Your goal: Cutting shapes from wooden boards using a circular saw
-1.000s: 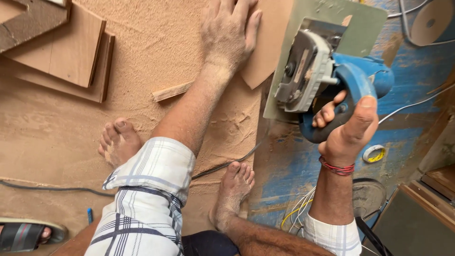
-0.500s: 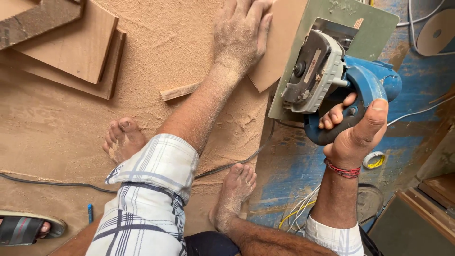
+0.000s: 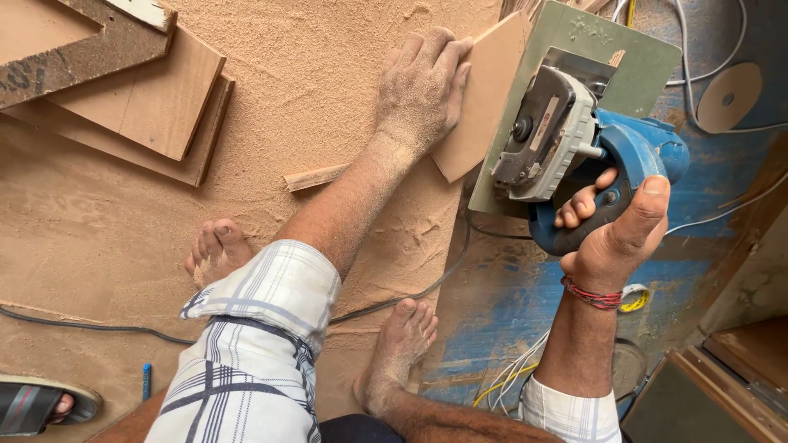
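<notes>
Two hands work the sawdust-strewn floor (image 3: 107, 246): left hand (image 3: 423, 86), fingers together, flattens the board (image 3: 480, 102); right hand (image 3: 611, 230) grips the circular saw (image 3: 574, 143) touching its right edge.

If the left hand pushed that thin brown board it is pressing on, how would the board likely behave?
The thin board looks flat and stiff, so it would probably move as one piece rather than flex. Loose sawdust covers the floor around it, so it may slide easily once the left hand eases off. It looks thin, so probably light for its area.
</notes>
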